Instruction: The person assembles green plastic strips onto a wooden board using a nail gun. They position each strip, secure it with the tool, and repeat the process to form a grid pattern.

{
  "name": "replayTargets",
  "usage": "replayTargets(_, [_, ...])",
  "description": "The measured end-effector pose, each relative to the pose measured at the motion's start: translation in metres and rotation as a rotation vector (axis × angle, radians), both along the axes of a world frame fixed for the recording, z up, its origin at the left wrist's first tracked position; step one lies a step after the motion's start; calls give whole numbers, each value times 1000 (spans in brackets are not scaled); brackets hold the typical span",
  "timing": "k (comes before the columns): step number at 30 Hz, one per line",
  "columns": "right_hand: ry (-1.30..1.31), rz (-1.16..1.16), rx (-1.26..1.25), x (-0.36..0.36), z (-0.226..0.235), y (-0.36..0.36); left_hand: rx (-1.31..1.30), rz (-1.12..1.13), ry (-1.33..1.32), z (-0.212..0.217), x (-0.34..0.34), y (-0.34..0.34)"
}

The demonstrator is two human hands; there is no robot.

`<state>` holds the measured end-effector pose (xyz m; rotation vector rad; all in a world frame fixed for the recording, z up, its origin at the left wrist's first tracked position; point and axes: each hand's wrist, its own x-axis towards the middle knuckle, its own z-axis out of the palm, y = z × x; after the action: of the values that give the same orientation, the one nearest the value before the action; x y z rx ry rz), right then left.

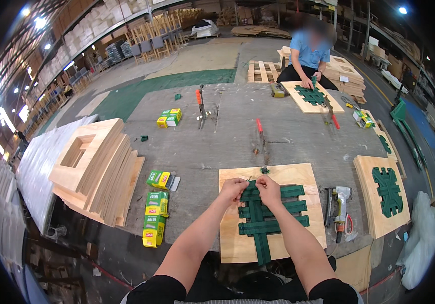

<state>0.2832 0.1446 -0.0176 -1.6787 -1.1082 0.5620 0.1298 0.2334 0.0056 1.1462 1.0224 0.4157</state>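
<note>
A square plywood panel (230, 245) lies in front of me, with several dark green webbing straps (278, 225) across it. One strap (261, 245) runs lengthwise over the crosswise ones, and its near end hangs past the panel's near edge. At that strap's far end, my left hand (234, 190) pinches its left side. My right hand (268, 191) pinches the same end from the right, a short gap from the left. My fingertips partly hide the strap's end. Just beyond my hands stands a toggle clamp with a red handle (260, 125).
A pneumatic staple gun (341, 207) lies right of the panel. Green-and-yellow boxes (155, 218) stand at left, near stacked wooden frames (85, 162). A strapped panel (369, 202) lies at right. Across the table, a person in blue (308, 53) handles another strapped panel (324, 105).
</note>
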Motion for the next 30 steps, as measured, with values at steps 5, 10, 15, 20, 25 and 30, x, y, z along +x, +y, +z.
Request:
replayTargets(5, [-44, 56, 97, -6, -1, -6, -34, 3, 2, -4, -2, 1])
replayTargets(10, [-274, 66, 107, -5, 11, 0, -9, -37, 47, 5, -2, 10])
replayTargets(15, [-323, 38, 112, 1, 7, -4, 356, -27, 4, -7, 3, -7])
replayTargets(20, [-205, 102, 48, -4, 15, -2, 434, -19, 39, -24, 1, -6])
replayTargets(25, [-396, 136, -36, 0, 19, 19, 537, 76, 50, -23, 0, -2])
replayTargets(30, [-491, 44, -223, 14, 9, 29, 307, 364, -67, -12, -2, -14])
